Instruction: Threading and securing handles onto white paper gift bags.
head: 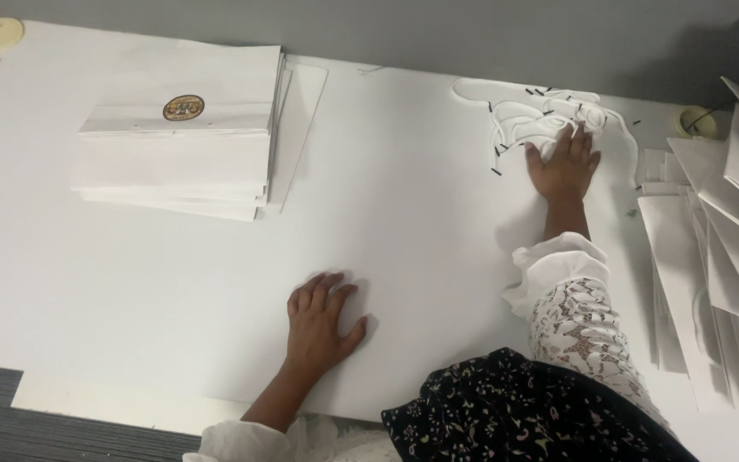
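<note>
Paper bags (pixel 177 137), white and folded flat, form a stack at 10 o'clock on the white counter (pixel 404 188). Left hand (pixel 318 321) lies palm-down at 6 o'clock, grip spread flat on the bare counter surface, holding nothing. Right hand (pixel 564 162) reaches to 1 o'clock, fingers pressing into a loose pile of white cords (pixel 523 115) with black tips; whether the grip pinches one cannot be determined. Flat white bags (pixel 712 257) fan out at 3 o'clock.
</note>
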